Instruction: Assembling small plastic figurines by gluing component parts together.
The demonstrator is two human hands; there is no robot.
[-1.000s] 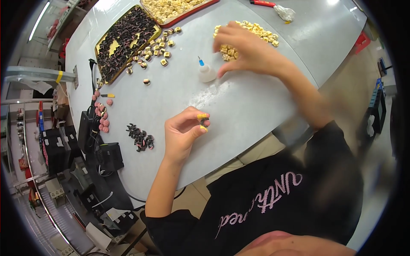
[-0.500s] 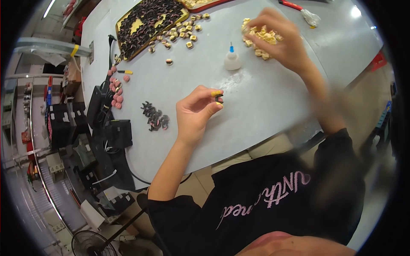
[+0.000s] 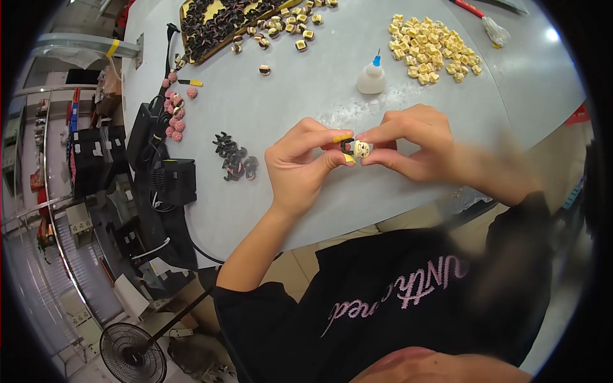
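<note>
Between its thumb and forefinger, both wrapped in yellow at the tips, my left hand [image 3: 295, 167] pinches a small black curved piece [image 3: 346, 146]. My right hand [image 3: 421, 145] holds a small cream block with dark marks [image 3: 362, 149] by its fingertips. The two pieces meet or nearly meet over the table; I cannot tell whether they touch. Beyond my hands stands a white squeeze bottle [image 3: 371, 80] with a blue needle tip. A heap of cream blocks [image 3: 426, 51] lies at the far right, and loose black curved pieces [image 3: 234, 159] lie left of my left hand.
At the back, a tray [image 3: 223, 48] holds many black pieces, with cream-and-black assembled pieces [image 3: 301, 45] scattered beside it. Pink knobbly balls [image 3: 177, 125] and black power adapters [image 3: 174, 181] line the left edge. A red-handled brush [image 3: 469, 7] lies far right.
My right hand has come from the cream heap toward my left hand, now with a cream block in its fingers. My left hand keeps its black piece. The view has shifted slightly.
</note>
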